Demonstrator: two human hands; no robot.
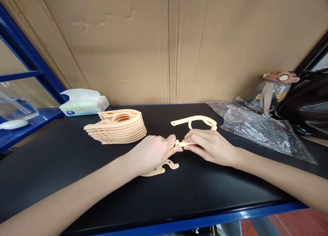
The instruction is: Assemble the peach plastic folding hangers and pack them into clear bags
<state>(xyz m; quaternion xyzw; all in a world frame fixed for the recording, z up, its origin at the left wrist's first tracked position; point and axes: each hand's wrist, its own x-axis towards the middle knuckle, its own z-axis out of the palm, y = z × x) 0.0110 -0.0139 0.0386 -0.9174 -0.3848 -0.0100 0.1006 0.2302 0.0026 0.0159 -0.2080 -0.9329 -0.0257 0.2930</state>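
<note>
My left hand (156, 150) and my right hand (210, 145) meet near the middle of the black tabletop. Between their pinched fingertips is a small cream plastic hanger part (181, 144). Most of it is hidden by my fingers, and whether it is one piece or two joined pieces I cannot tell. Partly under my left hand lies a curved hanger piece (171, 165) with a hole in it. Just beyond my right hand rests a long hanger arm (194, 119) with a loop. To the left stands a stack of folded cream hangers (123, 128).
A tissue pack (82, 104) stands at the back left by the blue frame (33, 55). Crumpled clear plastic (258, 126) covers the right side, near a strapped bottle (279, 89) and a black bag (304, 106). Cardboard (128, 48) walls the back.
</note>
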